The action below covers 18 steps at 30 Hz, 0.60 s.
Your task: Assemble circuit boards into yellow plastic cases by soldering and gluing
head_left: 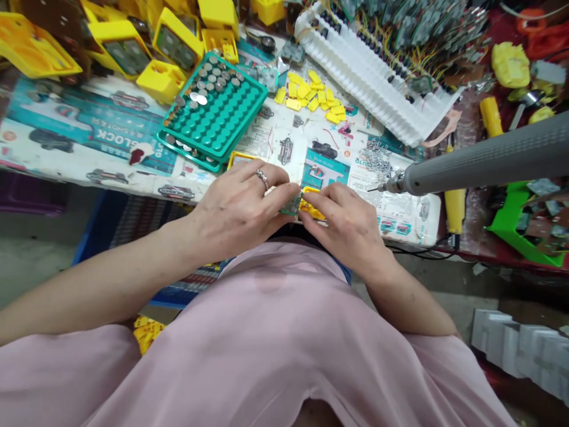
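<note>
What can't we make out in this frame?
Head view, all:
Board: partly hidden by the left hand.
Yellow case: partly covered by the right hand.
Driver: rear end cut off by the right edge.
Small metal parts: too small and blurred to count.

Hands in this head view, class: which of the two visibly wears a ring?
The left hand, pinching the small green piece: a silvery ring shows on one finger. The right hand, on the yellow part, shows none.
</note>
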{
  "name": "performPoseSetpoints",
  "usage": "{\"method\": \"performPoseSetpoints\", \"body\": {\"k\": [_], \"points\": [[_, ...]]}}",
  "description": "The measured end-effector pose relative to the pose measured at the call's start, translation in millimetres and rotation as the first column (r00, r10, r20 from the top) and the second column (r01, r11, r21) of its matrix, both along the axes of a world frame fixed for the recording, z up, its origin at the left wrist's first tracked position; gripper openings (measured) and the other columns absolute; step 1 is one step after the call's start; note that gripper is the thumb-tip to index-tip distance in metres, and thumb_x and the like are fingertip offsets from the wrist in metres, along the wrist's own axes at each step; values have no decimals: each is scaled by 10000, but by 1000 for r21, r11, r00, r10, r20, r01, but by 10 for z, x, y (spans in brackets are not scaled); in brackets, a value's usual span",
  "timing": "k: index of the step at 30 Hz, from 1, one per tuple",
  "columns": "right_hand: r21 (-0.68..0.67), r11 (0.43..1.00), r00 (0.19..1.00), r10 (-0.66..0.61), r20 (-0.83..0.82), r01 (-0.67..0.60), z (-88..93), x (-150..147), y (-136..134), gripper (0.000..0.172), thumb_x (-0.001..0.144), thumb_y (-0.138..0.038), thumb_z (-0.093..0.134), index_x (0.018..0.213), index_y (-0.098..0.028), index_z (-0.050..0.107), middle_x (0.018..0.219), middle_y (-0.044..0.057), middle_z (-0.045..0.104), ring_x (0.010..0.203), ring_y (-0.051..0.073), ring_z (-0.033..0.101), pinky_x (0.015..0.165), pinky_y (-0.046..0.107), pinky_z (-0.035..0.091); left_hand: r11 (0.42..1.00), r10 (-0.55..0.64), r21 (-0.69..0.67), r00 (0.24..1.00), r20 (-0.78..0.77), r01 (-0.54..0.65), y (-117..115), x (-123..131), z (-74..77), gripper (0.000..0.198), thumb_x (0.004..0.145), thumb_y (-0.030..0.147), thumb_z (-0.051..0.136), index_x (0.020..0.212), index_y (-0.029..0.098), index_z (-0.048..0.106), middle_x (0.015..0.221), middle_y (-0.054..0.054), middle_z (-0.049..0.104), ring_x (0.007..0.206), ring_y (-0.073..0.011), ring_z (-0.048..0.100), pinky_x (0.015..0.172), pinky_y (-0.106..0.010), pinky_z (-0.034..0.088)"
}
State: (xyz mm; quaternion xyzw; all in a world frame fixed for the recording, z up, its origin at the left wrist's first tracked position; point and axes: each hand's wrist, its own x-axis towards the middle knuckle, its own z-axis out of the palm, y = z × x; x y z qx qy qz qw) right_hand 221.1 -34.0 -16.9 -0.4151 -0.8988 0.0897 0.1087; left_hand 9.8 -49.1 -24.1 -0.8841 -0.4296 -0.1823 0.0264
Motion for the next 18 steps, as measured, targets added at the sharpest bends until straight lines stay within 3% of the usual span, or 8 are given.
{"method": "performPoseSetpoints", "body": {"k": [5, 8, 12, 15, 18], "points": [[-114, 993, 990, -32, -134, 17, -19, 88, 104, 209, 947, -277, 543, 988, -201, 733, 917, 65, 694, 838, 162, 631, 723, 278, 467, 999, -45, 15, 989, 144, 44, 54, 33, -136, 427, 897, 213, 605, 1313, 170, 523, 1118, -108, 672, 1028, -249, 659, 905, -415, 576], [-167, 986, 974, -65, -219, 28, -53, 141, 127, 185, 929, -248, 566, 936, -210, 747, 892, 41, 734, 783, 137, 651, 711, 258, 481, 986, 10, -162, 951, 308, 42, 89, 71, -193, 389, 891, 228, 602, 1276, 212, 550, 1237, -113, 631, 1093, -247, 652, 875, -394, 599], [-217, 969, 922, -189, -337, 119, -171, 158, 60, 173, 928, -278, 594, 903, -223, 756, 852, 17, 769, 662, 115, 642, 643, 243, 495, 902, 184, -424, 811, 555, 85, 108, 172, -252, 472, 929, 269, 522, 1391, 234, 431, 1409, -101, 551, 1055, -188, 670, 760, -270, 612], [-107, 983, 898, -178, -402, 147, -282, 163, -6, 198, 950, -287, 580, 890, -220, 756, 860, 27, 776, 731, 126, 683, 703, 252, 527, 830, 291, -532, 681, 672, 170, 109, 277, -320, 500, 927, 244, 493, 1409, 251, 359, 1326, -87, 602, 958, -140, 697, 798, -265, 616], [36, 989, 937, -123, -327, 142, -299, 220, -59, 199, 960, -304, 580, 915, -226, 758, 871, 45, 771, 826, 154, 701, 778, 280, 538, 798, 301, -540, 598, 742, 268, 129, 354, -368, 525, 900, 202, 498, 1402, 234, 344, 1158, -80, 665, 911, -136, 711, 777, -275, 623]]}}
